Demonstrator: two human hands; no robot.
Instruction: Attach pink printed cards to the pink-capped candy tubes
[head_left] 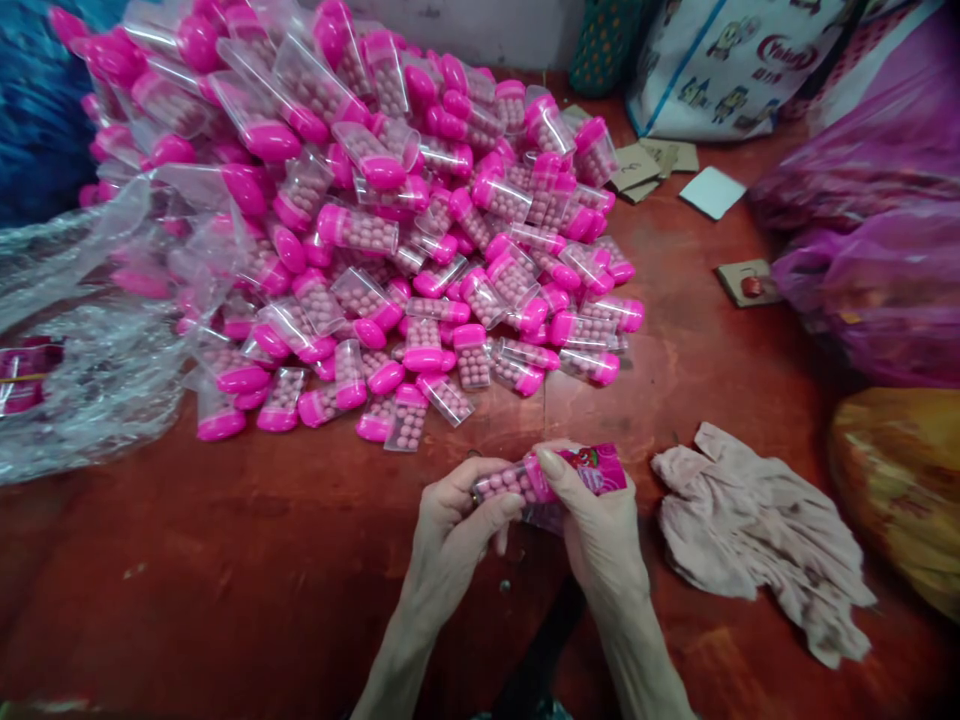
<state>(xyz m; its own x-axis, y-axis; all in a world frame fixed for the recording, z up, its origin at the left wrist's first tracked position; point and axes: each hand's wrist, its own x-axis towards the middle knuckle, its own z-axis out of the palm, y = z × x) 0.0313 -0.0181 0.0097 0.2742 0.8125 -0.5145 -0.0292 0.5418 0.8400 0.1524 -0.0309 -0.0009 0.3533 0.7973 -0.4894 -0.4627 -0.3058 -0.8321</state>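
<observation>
Between my two hands, a clear candy container (504,484) full of small pink balls lies nearly level above the table. My left hand (457,515) pinches its clear end between thumb and fingers. At the other end, my right hand (600,520) is closed on a printed pink wrapper sleeve (602,470), its thumb pressed where the sleeve meets the container. How far the sleeve covers the container is hidden by that thumb. Beyond my hands rises a large pile of similar candy containers (367,233) with bright pink caps.
A crumpled pale cloth (757,530) lies right of my hands. Clear plastic bags (112,370) spread at the left. Purple bags (885,280), a yellow bag (900,480), cardboard pieces (637,170) and a white printed bag (720,70) stand or lie along the right and back of the red table (225,570).
</observation>
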